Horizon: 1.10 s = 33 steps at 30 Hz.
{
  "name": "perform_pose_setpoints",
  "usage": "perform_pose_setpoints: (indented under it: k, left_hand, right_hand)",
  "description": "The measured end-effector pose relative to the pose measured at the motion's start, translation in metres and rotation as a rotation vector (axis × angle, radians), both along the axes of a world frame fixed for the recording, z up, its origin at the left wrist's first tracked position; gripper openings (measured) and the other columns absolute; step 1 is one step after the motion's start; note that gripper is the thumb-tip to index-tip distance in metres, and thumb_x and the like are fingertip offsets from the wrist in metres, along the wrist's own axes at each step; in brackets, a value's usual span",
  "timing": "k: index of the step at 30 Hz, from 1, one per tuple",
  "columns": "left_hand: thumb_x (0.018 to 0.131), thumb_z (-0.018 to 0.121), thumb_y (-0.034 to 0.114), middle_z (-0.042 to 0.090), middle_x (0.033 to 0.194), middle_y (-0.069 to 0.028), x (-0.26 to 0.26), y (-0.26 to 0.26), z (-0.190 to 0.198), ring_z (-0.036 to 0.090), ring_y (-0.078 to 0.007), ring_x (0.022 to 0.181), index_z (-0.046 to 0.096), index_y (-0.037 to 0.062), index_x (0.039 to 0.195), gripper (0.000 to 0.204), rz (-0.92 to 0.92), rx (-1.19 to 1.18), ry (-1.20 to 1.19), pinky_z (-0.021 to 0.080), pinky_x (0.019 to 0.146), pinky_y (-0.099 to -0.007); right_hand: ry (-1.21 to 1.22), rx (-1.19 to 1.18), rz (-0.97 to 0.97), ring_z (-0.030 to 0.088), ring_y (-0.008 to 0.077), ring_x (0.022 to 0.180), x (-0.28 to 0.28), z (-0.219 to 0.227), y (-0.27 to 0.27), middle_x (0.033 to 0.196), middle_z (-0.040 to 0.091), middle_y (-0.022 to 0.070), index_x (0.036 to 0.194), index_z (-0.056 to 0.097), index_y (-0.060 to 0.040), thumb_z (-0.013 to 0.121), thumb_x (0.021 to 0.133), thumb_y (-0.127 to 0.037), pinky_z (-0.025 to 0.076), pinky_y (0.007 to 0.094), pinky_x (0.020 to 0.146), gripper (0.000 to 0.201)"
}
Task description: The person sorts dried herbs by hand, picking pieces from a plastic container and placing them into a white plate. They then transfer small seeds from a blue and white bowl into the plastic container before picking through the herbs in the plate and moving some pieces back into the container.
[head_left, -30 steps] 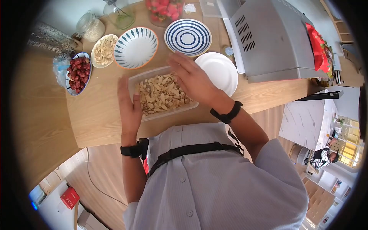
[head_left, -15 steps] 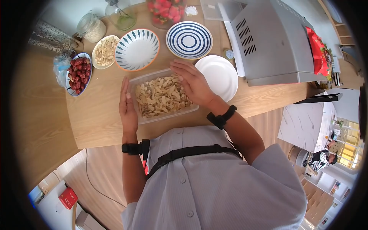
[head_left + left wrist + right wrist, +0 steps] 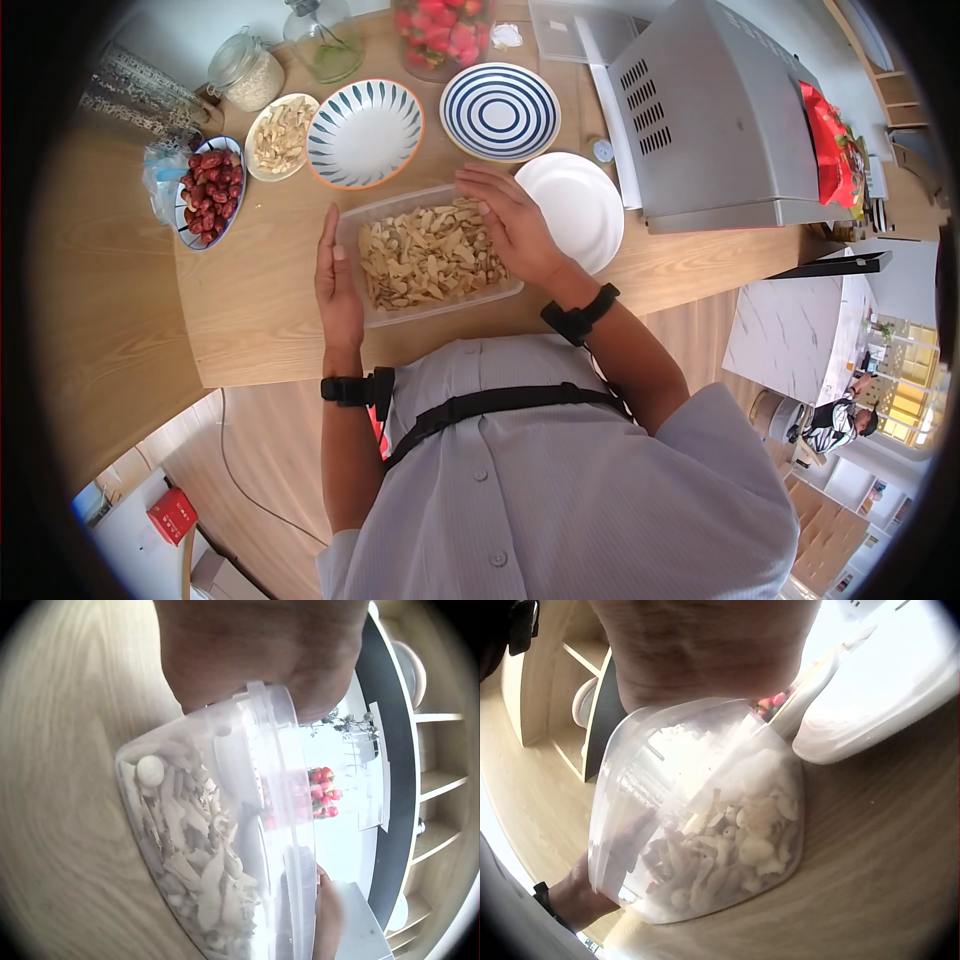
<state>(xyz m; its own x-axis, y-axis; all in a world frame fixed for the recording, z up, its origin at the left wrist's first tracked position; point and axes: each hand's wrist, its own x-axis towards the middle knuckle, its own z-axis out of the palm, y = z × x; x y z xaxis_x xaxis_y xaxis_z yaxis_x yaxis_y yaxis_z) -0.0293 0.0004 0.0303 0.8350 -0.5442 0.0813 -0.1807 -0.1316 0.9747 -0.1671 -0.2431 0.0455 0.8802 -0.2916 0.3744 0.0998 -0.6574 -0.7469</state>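
A clear plastic container full of pale dried slices stands on the wooden table in front of the person. My left hand lies along its left end, fingers straight and thumb close to them. At the opposite end, my right hand rests against the wall, its extended fingers reaching over the far right corner. Through the container wall in the left wrist view, slices lie heaped along the bottom. The right wrist view shows the same tub below the palm, with part of the fingers hidden.
A white plate is close to my right hand. Behind are a blue-ringed plate, an orange-rimmed bowl, a dish of slices and a dish of red dates. A grey appliance occupies the right side.
My left thumb has drawn in from over the container toward its fingers. The right hand has shifted slightly toward the person. The head view has tilted a little; the container stays between both hands.
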Motion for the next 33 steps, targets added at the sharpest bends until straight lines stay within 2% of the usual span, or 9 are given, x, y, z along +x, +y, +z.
perform_pose_setpoints:
  k: [12,15,18,33]
  left_hand:
    - [0.115,0.037,0.022,0.044,0.162,-0.0138,-0.0008,-0.0003,-0.002,0.037,-0.0261,0.152,0.046,0.0006,0.155,0.047,0.01,0.005,0.001,0.026,0.125,-0.0379]
    - [0.115,0.037,0.022,0.044,0.162,-0.0139,-0.0006,-0.0002,-0.0016,0.037,-0.0261,0.152,0.046,0.0005,0.155,0.047,0.013,0.002,0.002,0.027,0.125,-0.0379]
    - [0.115,0.037,0.023,0.045,0.162,-0.0139,-0.001,-0.0002,-0.0018,0.038,-0.0261,0.152,0.046,0.0005,0.155,0.047,0.015,0.001,0.002,0.027,0.125,-0.0379]
    - [0.115,0.038,0.025,0.047,0.16,-0.0142,-0.0012,-0.0001,-0.0026,0.041,-0.0262,0.15,0.047,0.0001,0.154,0.047,0.025,-0.008,-0.003,0.03,0.123,-0.0377]
  right_hand:
    - [-0.008,0.011,-0.004,0.054,0.0355,0.136,0.0008,0.0026,0.0009,0.139,0.062,0.0154,0.132,0.063,-0.0009,0.051,0.099,0.002,0.045,0.0448,0.115,0.035]
    - [-0.007,0.033,-0.004,0.055,0.0348,0.136,0.0,0.003,0.0013,0.141,0.063,0.0159,0.132,0.064,-0.0008,0.047,0.106,-0.004,0.043,0.0433,0.116,0.032]
    - [-0.014,0.037,-0.012,0.054,0.035,0.136,0.0005,0.0006,0.0011,0.139,0.063,0.015,0.131,0.064,-0.0013,0.051,0.099,0.002,0.045,0.0445,0.114,0.034]
    - [-0.037,0.056,-0.034,0.056,0.0351,0.134,0.001,0.0006,0.0031,0.136,0.065,0.015,0.128,0.065,-0.0016,0.052,0.101,0.002,0.047,0.044,0.113,0.03]
